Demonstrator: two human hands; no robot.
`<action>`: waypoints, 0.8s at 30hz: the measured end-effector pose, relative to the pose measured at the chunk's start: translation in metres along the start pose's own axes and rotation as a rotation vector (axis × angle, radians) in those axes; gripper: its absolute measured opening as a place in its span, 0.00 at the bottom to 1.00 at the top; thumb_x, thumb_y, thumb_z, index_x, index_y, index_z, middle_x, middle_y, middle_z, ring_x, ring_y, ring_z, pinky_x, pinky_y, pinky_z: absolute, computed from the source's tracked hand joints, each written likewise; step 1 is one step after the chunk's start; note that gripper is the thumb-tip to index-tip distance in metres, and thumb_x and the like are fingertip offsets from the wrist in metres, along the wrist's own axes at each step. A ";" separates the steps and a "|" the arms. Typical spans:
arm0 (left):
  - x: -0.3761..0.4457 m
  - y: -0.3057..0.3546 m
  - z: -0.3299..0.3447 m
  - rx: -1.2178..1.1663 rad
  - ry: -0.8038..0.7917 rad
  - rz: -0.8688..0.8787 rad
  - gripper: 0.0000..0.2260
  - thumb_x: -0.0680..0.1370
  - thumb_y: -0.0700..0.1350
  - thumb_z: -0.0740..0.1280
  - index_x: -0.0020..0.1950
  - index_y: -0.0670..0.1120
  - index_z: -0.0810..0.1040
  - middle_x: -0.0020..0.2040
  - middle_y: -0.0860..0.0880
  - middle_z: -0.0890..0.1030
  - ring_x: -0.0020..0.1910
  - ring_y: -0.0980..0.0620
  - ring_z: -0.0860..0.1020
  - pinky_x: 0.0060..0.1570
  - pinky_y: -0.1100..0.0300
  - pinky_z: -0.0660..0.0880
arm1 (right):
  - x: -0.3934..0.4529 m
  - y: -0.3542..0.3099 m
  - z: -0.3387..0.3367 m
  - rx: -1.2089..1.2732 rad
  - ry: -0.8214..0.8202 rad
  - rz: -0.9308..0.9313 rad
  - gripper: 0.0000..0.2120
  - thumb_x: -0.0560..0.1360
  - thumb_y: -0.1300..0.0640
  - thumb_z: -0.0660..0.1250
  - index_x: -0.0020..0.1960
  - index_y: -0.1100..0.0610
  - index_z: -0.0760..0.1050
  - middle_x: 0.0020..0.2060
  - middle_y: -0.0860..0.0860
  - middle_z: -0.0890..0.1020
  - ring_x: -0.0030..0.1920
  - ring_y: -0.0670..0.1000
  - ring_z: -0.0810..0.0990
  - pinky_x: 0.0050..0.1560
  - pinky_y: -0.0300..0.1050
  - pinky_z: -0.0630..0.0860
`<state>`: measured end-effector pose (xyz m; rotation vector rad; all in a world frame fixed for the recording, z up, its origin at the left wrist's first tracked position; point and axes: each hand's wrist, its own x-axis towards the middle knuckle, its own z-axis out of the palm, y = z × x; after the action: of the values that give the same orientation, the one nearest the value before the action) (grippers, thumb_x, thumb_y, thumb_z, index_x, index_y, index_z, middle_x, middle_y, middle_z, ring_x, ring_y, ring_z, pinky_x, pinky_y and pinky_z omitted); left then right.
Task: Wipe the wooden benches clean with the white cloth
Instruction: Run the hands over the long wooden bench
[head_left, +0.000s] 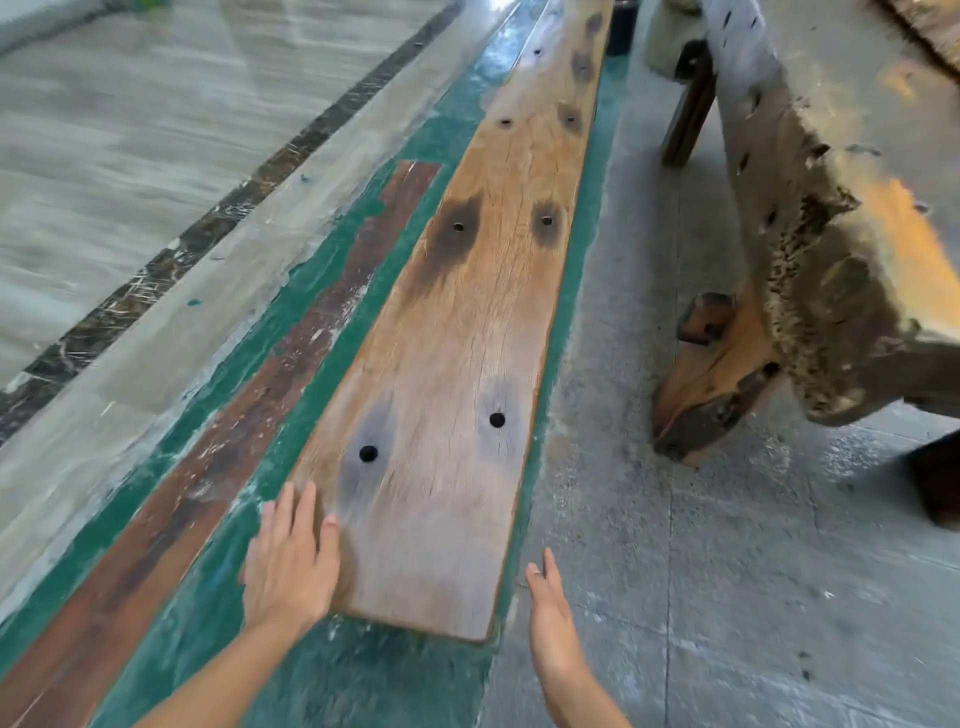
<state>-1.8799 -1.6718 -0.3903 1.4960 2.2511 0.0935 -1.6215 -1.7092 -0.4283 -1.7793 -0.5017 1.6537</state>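
- Hands: left hand (291, 564) lies flat and spread, palm down, on the near left edge of the long brown wooden plank bench with dark round holes (457, 374); right hand (551, 621) hovers open, edge-on, fingers together, just beside the near right corner; neither holds anything
- Bench location: plank runs straight ahead from between both hands, over worn green and red-brown painted floor (218, 467)
- Second bench: rough, weathered grey-brown wooden bench with pitted edge (810, 249) stands ahead and to the right of the right hand, well apart from it, on grey concrete
- White cloth: not in view anywhere; its place cannot be told, so wiping appears not yet begun
- Handling, judged: plank looks stiff, heavy and dry, cracked along the grain, likely to snag soft cloth at cracks and holes; pitted edge of the second bench looks crumbly, so lighter pressure there; the cloth should be bunched in one palm while the other hand steadies the bench edge
- Obscured: far ends of both benches cut off or blurred; legs under the plank hidden; dark object beyond unclear
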 end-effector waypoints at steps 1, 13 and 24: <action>0.007 -0.004 0.016 0.028 0.062 0.011 0.27 0.85 0.57 0.45 0.83 0.53 0.46 0.83 0.53 0.42 0.82 0.50 0.42 0.81 0.46 0.46 | 0.019 0.009 0.013 0.091 -0.019 -0.018 0.27 0.87 0.50 0.55 0.83 0.45 0.52 0.79 0.46 0.62 0.80 0.52 0.59 0.79 0.56 0.56; 0.011 -0.033 0.057 0.196 0.439 0.261 0.32 0.76 0.64 0.51 0.77 0.54 0.68 0.79 0.54 0.64 0.80 0.46 0.60 0.73 0.43 0.60 | 0.086 0.052 0.046 0.288 -0.003 -0.446 0.35 0.73 0.60 0.71 0.77 0.53 0.61 0.74 0.54 0.63 0.72 0.49 0.68 0.77 0.51 0.63; 0.031 -0.063 0.075 -0.275 0.564 0.583 0.22 0.77 0.53 0.57 0.64 0.45 0.81 0.67 0.46 0.79 0.74 0.48 0.72 0.73 0.37 0.61 | 0.125 0.074 0.055 0.511 -0.265 -0.694 0.38 0.76 0.40 0.68 0.82 0.42 0.56 0.78 0.41 0.67 0.77 0.47 0.68 0.75 0.56 0.69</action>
<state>-1.9157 -1.6836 -0.4863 2.0956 1.9681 1.0678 -1.6696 -1.6674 -0.5698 -0.8779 -0.6497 1.3489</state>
